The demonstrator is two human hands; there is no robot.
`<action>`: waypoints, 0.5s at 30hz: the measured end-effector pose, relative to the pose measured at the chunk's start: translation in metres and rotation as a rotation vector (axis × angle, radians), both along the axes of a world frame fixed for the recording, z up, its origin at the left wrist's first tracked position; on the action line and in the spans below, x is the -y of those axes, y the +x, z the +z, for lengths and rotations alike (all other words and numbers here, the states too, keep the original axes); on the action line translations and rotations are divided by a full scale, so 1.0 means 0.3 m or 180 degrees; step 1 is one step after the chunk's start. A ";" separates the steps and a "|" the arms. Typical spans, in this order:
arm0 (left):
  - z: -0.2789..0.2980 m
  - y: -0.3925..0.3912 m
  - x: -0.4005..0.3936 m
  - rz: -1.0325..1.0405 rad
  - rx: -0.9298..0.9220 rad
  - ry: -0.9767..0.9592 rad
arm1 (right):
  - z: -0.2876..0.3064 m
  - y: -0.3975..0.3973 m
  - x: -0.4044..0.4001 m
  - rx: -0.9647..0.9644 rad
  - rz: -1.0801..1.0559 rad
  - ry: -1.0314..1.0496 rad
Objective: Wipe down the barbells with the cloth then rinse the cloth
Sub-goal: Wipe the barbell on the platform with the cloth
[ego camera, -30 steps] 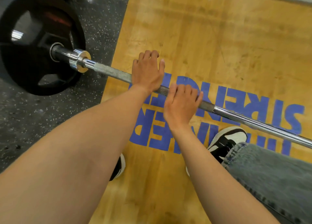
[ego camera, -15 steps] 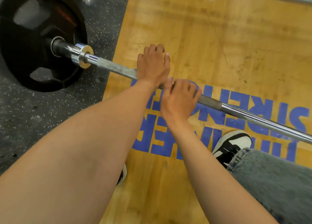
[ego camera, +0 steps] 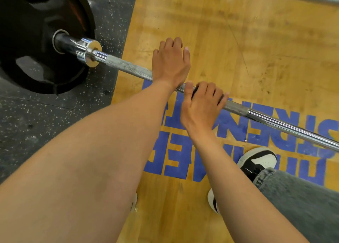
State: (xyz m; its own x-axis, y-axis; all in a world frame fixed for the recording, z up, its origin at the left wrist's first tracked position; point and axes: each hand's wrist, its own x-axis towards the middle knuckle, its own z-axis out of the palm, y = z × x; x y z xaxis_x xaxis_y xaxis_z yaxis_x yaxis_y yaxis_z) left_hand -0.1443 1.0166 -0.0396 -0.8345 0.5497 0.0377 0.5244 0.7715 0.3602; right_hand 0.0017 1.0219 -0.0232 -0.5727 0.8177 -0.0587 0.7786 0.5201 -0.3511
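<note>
Now both hands on barbell point(ego camera: 128, 66), lying across wooden platform point(ego camera: 238, 50). Left hand point(ego camera: 170, 63) over knurled shaft, fingers curled around far side. Right hand point(ego camera: 201, 103) gripping shaft just beside it. Black weight plate point(ego camera: 36, 41) at left end. Cloth not visible.

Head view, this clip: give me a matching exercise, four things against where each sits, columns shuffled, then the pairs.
Things:
1. weight plate
2. left hand
3. right hand
4. shoe

Places:
A. on the blue lettering, below the bar
B. on the barbell, next to the smooth chrome stretch
C. on the speckled black floor, at the bar's end
D. on the barbell's rough grey stretch, nearer the collar

Pairs: 1-C, 2-D, 3-B, 4-A
</note>
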 end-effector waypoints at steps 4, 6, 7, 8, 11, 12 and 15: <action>0.007 -0.015 -0.029 0.0007 -0.0019 0.0023 | 0.000 0.145 -0.113 0.0036 -0.0158 0.0093; 0.008 -0.016 -0.044 -0.0014 -0.0038 0.0056 | 0.011 0.159 -0.143 0.0124 -0.0629 0.0093; 0.008 -0.021 -0.052 -0.0019 -0.0027 0.0057 | 0.015 0.130 -0.141 0.0198 -0.0785 0.0092; 0.006 -0.026 -0.058 -0.0008 -0.0024 0.0053 | 0.014 0.084 -0.129 0.0225 -0.0809 0.0069; 0.005 -0.044 -0.068 0.0046 -0.0007 0.0095 | 0.011 -0.058 -0.045 0.0075 -0.0014 -0.0080; 0.006 -0.050 -0.071 0.0059 0.0019 0.0114 | 0.008 -0.075 -0.022 0.0027 0.0290 -0.0091; 0.008 -0.055 -0.075 0.0026 -0.0052 0.0212 | -0.006 -0.027 -0.056 -0.0078 0.0547 0.0034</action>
State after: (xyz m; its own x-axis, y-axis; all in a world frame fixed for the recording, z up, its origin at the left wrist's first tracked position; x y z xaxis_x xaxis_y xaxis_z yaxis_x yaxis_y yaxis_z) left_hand -0.1607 1.0392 -0.0371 -0.8379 0.5388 0.0876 0.5245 0.7503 0.4025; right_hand -0.0065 1.0387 -0.0250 -0.7052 0.7082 -0.0347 0.6692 0.6486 -0.3626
